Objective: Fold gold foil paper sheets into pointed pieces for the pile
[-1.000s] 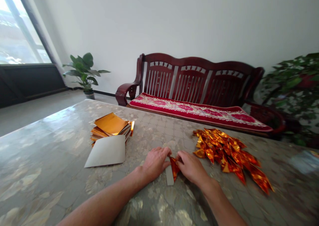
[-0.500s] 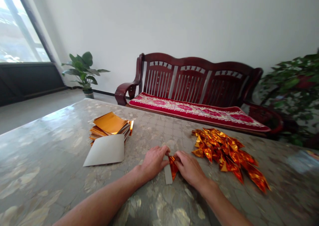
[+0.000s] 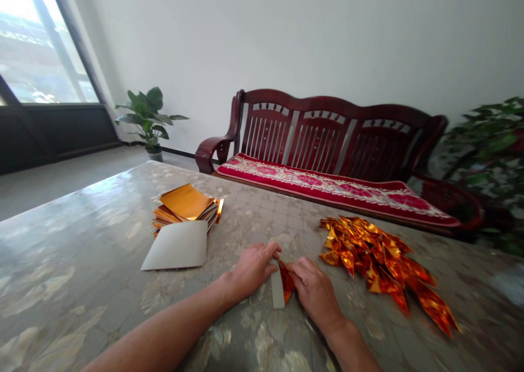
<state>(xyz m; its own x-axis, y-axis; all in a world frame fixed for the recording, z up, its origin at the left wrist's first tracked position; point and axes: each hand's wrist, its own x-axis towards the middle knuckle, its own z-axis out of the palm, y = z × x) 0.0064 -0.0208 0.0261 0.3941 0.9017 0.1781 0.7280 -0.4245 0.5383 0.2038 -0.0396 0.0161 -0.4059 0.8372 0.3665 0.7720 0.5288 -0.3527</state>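
Observation:
A partly folded foil paper [image 3: 287, 285], orange on one side and grey-white on the other, lies between my hands on the patterned table [image 3: 102, 284]. My left hand [image 3: 256, 267] pinches its top end with thumb and fingers. On the paper's right edge, the fingertips of my right hand [image 3: 310, 284] are closed. Left of my hands sits a stack of gold sheets [image 3: 184, 201], with a sheet grey side up [image 3: 178, 246] at its front. A heap of folded orange foil pieces [image 3: 380, 257] lies to the right.
Beyond the table stands a dark red wooden bench [image 3: 319, 126] with a red floral cushion [image 3: 327, 186]. A potted plant [image 3: 149, 115] is at the back left, and leafy foliage [image 3: 491, 142] is at the right edge.
The view has turned slightly left. My right hand has moved a little down along the foil paper's right side. My left hand stays at the top end.

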